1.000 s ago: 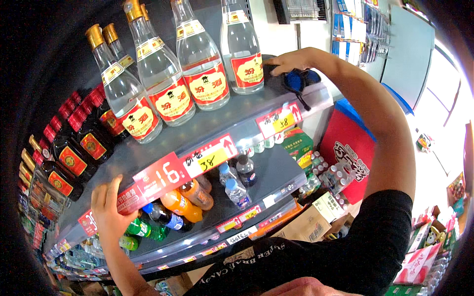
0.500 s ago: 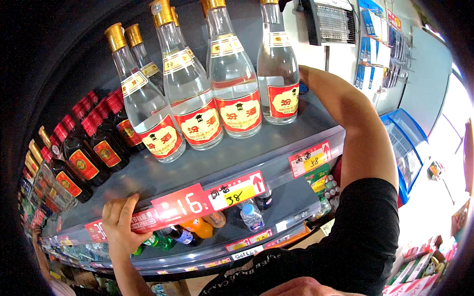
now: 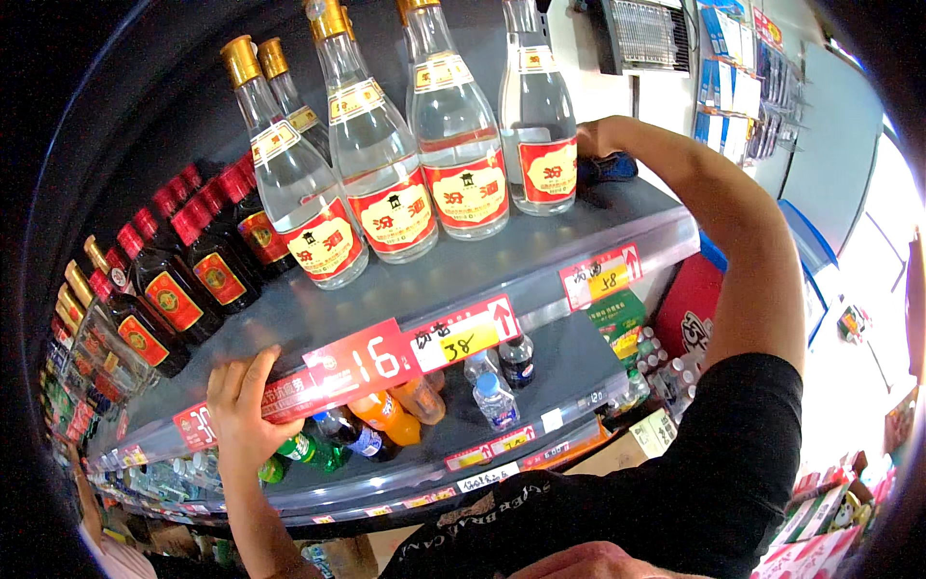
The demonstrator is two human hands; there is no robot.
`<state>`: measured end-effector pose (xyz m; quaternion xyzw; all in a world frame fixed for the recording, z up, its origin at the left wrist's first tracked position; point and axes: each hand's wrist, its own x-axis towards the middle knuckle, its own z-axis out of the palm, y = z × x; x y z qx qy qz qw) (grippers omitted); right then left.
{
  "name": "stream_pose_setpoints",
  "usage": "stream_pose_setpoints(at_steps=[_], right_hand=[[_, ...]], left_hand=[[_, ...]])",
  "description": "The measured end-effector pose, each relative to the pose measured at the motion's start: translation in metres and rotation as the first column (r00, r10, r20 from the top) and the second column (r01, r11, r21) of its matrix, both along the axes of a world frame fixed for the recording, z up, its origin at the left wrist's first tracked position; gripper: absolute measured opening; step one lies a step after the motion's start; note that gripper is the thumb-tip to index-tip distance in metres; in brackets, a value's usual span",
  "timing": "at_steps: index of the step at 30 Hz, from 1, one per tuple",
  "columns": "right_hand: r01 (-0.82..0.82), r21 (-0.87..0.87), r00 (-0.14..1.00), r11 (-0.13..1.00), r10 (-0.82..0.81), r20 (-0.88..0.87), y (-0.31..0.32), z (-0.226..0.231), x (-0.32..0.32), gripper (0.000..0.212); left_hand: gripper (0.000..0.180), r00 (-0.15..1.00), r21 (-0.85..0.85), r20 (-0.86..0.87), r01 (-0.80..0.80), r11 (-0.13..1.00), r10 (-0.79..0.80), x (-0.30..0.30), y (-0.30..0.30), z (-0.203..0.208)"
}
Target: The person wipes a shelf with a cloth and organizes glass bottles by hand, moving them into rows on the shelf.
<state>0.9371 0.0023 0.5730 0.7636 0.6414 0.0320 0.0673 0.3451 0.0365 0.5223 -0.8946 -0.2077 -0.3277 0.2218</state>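
Observation:
My left hand (image 3: 241, 400) grips the front edge of the dark shelf (image 3: 502, 265), fingers laid over the top and thumb underneath, beside a red price label (image 3: 352, 367). My right arm reaches around the right end of the row of clear glass liquor bottles. Behind the rightmost bottle (image 3: 548, 174), my right hand (image 3: 596, 138) is partly hidden, its fingers out of sight. Just below it lies a dark blue, soft-looking thing (image 3: 610, 170); whether the hand holds it I cannot tell. The neighbouring bottle (image 3: 465, 198) stands upright with a red and cream label.
Dark red-capped bottles (image 3: 174, 299) crowd the left part of the shelf. On the shelf below are a small water bottle (image 3: 496, 400) and an orange drink bottle (image 3: 384, 417). A blue-framed glass case (image 3: 810, 236) stands at the right, and another person's arm (image 3: 89, 497) shows far left.
My right hand has shifted slightly, and more of the dark blue thing shows beside the rightmost bottle. My left hand stays on the shelf edge. The view has moved a little.

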Motion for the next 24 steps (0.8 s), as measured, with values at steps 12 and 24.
stream_pose_setpoints(at_steps=[12, 24], right_hand=[[0.029, 0.018, 0.993, 0.999, -0.031, 0.118, -0.105, 0.021, -0.115, 0.055], [0.549, 0.69, 0.638, 0.471, 0.297, -0.71, -0.11, 0.012, -0.139, 0.042]], left_hand=[[0.071, 0.995, 0.032, 0.017, 0.103, 0.994, -0.103, 0.003, 0.001, 0.0], [0.064, 0.988, 0.029, 0.031, 0.152, 0.988, -0.153, -0.007, 0.01, -0.003]])
